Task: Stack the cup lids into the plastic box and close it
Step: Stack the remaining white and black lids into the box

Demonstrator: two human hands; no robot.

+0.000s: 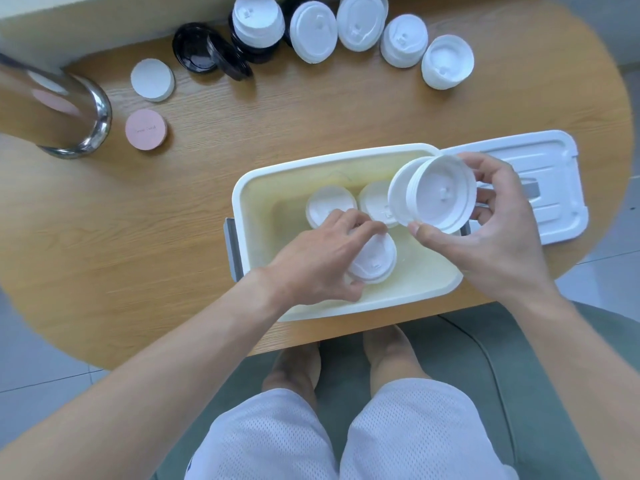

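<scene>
White cup lids are what you hold in both hands. Your left hand (322, 261) is down inside the plastic box (249, 188), fingers closed around a lid stack (375, 259) near its middle. Your right hand (491, 230) grips a second lid stack (433, 194), tipped on its side over the box's 2 o'clock corner. Two more lid piles (329, 202) sit on the box floor toward 12 o'clock. The box cover (554, 168) lies flat on the wooden table (138, 237) at 3 o'clock, touching the box. More white lids (401, 39) and black lids (197, 46) line the table's far edge at 12 o'clock.
</scene>
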